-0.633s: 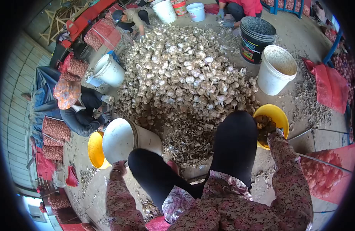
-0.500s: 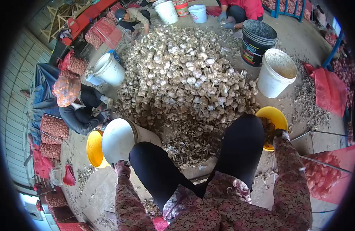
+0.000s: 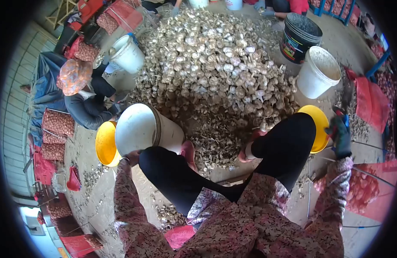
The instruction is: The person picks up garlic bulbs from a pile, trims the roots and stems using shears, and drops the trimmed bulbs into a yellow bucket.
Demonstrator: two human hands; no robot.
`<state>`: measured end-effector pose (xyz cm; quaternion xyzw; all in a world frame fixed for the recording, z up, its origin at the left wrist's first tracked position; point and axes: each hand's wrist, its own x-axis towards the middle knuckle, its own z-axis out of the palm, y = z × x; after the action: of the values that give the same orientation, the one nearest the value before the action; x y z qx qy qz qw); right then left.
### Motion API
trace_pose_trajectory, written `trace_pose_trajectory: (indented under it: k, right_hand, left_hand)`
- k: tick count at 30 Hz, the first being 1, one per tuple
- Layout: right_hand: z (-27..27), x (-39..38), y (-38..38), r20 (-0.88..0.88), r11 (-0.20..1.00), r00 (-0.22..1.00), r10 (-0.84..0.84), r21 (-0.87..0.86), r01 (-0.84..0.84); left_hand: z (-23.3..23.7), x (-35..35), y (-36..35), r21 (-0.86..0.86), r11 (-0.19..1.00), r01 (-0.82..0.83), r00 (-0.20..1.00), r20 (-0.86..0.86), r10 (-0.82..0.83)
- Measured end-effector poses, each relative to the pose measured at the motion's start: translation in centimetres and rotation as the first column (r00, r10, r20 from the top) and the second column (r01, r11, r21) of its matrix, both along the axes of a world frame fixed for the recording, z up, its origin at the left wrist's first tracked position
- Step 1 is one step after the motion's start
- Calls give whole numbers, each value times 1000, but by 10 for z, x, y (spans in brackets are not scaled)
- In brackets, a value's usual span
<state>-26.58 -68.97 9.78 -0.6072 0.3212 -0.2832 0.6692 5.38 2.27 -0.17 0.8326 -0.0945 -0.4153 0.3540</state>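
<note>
My left hand (image 3: 131,158) is closed on the lower rim of a white bucket (image 3: 172,135), which lies tipped beside my left knee with its mouth toward the left. My right hand (image 3: 339,136), in a dark glove, is raised just right of a yellow bucket (image 3: 321,129) by my right knee. Something with red and blue parts shows at its fingers, too small and blurred to name. My knee hides part of that bucket. In front of my feet rises a big heap of garlic bulbs (image 3: 207,64), with loose skins and stalks (image 3: 220,146) at its near edge.
Another yellow bucket (image 3: 104,144) stands left of the white one. A person in an orange patterned hat (image 3: 75,77) crouches at left. A black bucket (image 3: 299,38) and a white bucket (image 3: 317,73) stand at right. Red net sacks (image 3: 58,122) line the left side.
My right hand has come up out of the right yellow bucket to its right side. My knees have spread, showing pink shoes. My left hand stays at the white bucket's rim.
</note>
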Motion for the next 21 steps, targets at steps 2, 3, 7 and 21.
trace_pose_trajectory:
  k: [2,3,7,21]
  right_hand:
    - [-1,48,39,250,951,925,287,45,-307]
    - [-17,76,54,231,921,915,331,132,-366]
    - [-89,177,115,-137,812,836,531,-199,-549]
    - [-172,230,130,-291,909,880,376,-70,-411]
  left_hand:
    - [42,26,-39,435,899,43,882,406,-239]
    - [50,38,-60,391,919,-52,810,555,-190]
    - [66,77,-179,165,986,-10,692,714,-112]
    - [-97,265,-516,-377,652,-658,738,-152,657]
